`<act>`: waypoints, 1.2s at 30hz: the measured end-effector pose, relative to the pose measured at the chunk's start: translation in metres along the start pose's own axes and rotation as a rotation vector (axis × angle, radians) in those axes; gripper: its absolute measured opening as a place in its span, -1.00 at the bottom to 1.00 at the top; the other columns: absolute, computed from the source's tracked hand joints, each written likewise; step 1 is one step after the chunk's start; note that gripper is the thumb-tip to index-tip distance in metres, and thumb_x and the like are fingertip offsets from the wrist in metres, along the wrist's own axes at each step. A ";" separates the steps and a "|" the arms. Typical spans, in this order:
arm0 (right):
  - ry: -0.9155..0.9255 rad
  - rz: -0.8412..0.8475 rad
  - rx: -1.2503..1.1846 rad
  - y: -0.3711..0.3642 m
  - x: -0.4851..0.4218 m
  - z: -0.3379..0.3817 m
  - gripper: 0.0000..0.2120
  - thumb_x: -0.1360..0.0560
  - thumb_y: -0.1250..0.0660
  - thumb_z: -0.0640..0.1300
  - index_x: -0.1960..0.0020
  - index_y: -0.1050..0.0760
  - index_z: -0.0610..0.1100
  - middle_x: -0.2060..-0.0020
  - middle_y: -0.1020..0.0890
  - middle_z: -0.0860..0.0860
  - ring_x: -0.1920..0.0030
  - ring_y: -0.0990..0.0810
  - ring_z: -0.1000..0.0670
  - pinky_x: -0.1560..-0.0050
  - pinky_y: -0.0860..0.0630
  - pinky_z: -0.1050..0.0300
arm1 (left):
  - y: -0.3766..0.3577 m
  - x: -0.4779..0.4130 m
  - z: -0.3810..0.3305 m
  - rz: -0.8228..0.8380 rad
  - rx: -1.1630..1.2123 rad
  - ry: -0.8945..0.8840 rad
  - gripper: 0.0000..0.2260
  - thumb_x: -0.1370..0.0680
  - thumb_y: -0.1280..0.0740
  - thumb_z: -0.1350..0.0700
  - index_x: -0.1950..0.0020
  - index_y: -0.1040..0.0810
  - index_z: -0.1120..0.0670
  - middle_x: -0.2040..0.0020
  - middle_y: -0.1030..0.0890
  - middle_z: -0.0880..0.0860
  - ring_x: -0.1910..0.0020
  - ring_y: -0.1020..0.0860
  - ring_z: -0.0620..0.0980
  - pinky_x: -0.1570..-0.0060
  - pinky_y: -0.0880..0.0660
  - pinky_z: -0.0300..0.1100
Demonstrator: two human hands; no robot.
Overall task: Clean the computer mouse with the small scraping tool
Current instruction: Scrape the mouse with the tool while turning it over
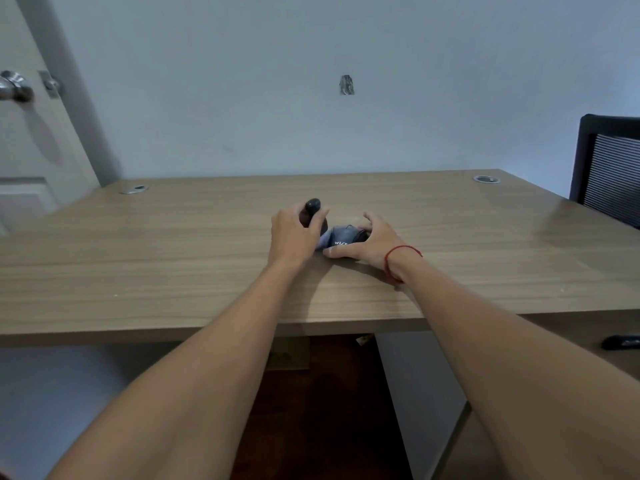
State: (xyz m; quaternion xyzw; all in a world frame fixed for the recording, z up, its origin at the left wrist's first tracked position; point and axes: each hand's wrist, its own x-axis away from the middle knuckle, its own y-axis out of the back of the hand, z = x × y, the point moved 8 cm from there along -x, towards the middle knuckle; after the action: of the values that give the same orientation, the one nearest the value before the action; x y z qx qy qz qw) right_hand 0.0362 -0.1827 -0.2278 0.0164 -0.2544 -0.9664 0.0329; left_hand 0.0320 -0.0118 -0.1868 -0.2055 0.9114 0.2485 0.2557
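Note:
My left hand [294,233] is closed around a black rounded object, apparently the computer mouse [312,205], and holds it upright just above the wooden desk [173,258]. Its top sticks out above my fingers. Right beside it lies a grey-blue pouch [338,238] with white lettering. My right hand [367,242] arches over the pouch with fingers spread and the thumb on the desk at the pouch's near edge. Something small and dark [360,236] shows under my right fingers; I cannot tell what it is. No scraping tool is clearly visible.
Two round cable grommets sit at the desk's back corners, one on the left [134,189] and one on the right [486,179]. A black mesh chair [609,168] stands at the right. A door with a metal knob [15,86] is at the far left.

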 end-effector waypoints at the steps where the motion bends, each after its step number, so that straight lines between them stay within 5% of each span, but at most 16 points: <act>1: -0.003 0.006 0.002 -0.001 -0.001 0.000 0.11 -0.27 -0.63 0.00 -0.59 -0.03 -0.12 -0.49 -0.33 -0.05 -0.44 -0.35 -0.08 -0.23 -0.31 0.14 | 0.006 0.000 0.000 -0.057 0.080 0.034 -0.66 -0.51 -0.37 -0.02 0.25 -0.54 0.27 0.32 -0.62 0.23 0.31 -0.55 0.14 0.23 -0.50 -0.04; 4: 0.004 0.020 -0.003 -0.006 -0.003 0.003 0.12 -0.26 -0.63 0.02 -0.60 -0.02 -0.12 -0.49 -0.34 -0.03 -0.45 -0.35 -0.06 -0.25 -0.31 0.13 | 0.010 0.001 -0.008 -0.128 0.186 0.054 -0.65 -0.51 -0.38 -0.03 0.25 -0.55 0.27 0.34 -0.61 0.16 0.33 -0.54 0.06 0.25 -0.48 -0.13; 11: 0.008 0.040 -0.030 -0.011 -0.007 0.002 0.16 -0.23 -0.65 0.01 -0.60 -0.01 -0.12 -0.49 -0.35 0.00 -0.44 -0.36 -0.03 -0.30 -0.33 0.15 | 0.001 -0.011 -0.014 0.006 -0.075 -0.021 -0.64 -0.52 -0.37 0.00 0.39 -0.41 0.15 0.46 -0.48 0.08 0.39 -0.41 0.10 0.30 -0.41 -0.04; 14: 0.001 0.076 0.008 -0.014 -0.007 0.005 0.20 -0.11 -0.67 0.10 -0.57 -0.11 -0.09 -0.46 -0.38 0.04 -0.43 -0.39 -0.04 -0.39 -0.41 -0.05 | 0.000 -0.014 -0.025 0.027 0.086 -0.009 -0.66 -0.50 -0.40 -0.01 0.31 -0.55 0.24 0.38 -0.61 0.14 0.37 -0.51 0.05 0.25 -0.48 -0.06; 17: 0.005 0.100 0.015 -0.016 -0.008 0.006 0.19 -0.12 -0.67 0.08 -0.57 -0.10 -0.10 -0.45 -0.37 0.05 -0.44 -0.37 -0.04 -0.41 -0.37 -0.04 | -0.009 -0.011 -0.027 0.092 0.054 -0.050 -0.69 -0.50 -0.41 0.01 0.28 -0.57 0.25 0.33 -0.65 0.18 0.34 -0.56 0.10 0.25 -0.50 -0.07; 21: -0.003 0.115 -0.002 -0.016 -0.008 0.004 0.20 -0.20 -0.65 0.03 -0.60 0.02 -0.09 -0.54 -0.27 0.01 -0.49 -0.31 -0.05 -0.46 -0.30 -0.05 | -0.010 -0.011 -0.018 0.083 -0.008 -0.023 -0.69 -0.52 -0.38 0.05 0.40 -0.43 0.06 0.48 -0.46 -0.05 0.46 -0.40 -0.09 0.35 -0.33 -0.20; 26: -0.005 0.118 0.006 -0.015 -0.010 0.003 0.14 -0.26 -0.63 0.00 -0.60 0.02 -0.12 -0.55 -0.25 -0.01 -0.50 -0.28 -0.06 -0.42 -0.29 0.01 | -0.016 -0.016 -0.017 0.218 0.116 0.021 -0.70 -0.49 -0.41 -0.01 0.18 -0.61 0.25 0.28 -0.63 0.21 0.30 -0.49 -0.02 0.23 -0.43 -0.12; 31: -0.030 0.146 -0.014 -0.017 -0.011 0.001 0.18 -0.22 -0.64 0.00 -0.61 0.04 -0.11 -0.55 -0.26 0.01 -0.50 -0.29 -0.06 -0.46 -0.28 -0.02 | -0.017 -0.014 -0.015 0.264 0.111 0.020 -0.75 -0.50 -0.42 0.03 0.22 -0.58 0.21 0.30 -0.60 0.16 0.30 -0.47 -0.04 0.24 -0.41 -0.17; 36: -0.040 0.180 0.003 -0.019 -0.014 0.002 0.21 -0.20 -0.63 0.01 -0.61 0.07 -0.12 -0.54 -0.30 0.02 -0.48 -0.33 -0.04 -0.48 -0.27 -0.04 | -0.015 -0.013 -0.016 0.411 0.228 0.124 -0.72 -0.49 -0.44 0.02 0.03 -0.65 0.24 0.05 -0.71 0.21 0.16 -0.60 -0.05 -0.04 -0.59 0.00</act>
State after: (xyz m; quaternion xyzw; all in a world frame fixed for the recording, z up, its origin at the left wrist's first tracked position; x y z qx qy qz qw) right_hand 0.0486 -0.1646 -0.2350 -0.0256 -0.2571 -0.9592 0.1146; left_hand 0.0444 -0.0295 -0.1729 -0.0004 0.9702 0.1777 0.1649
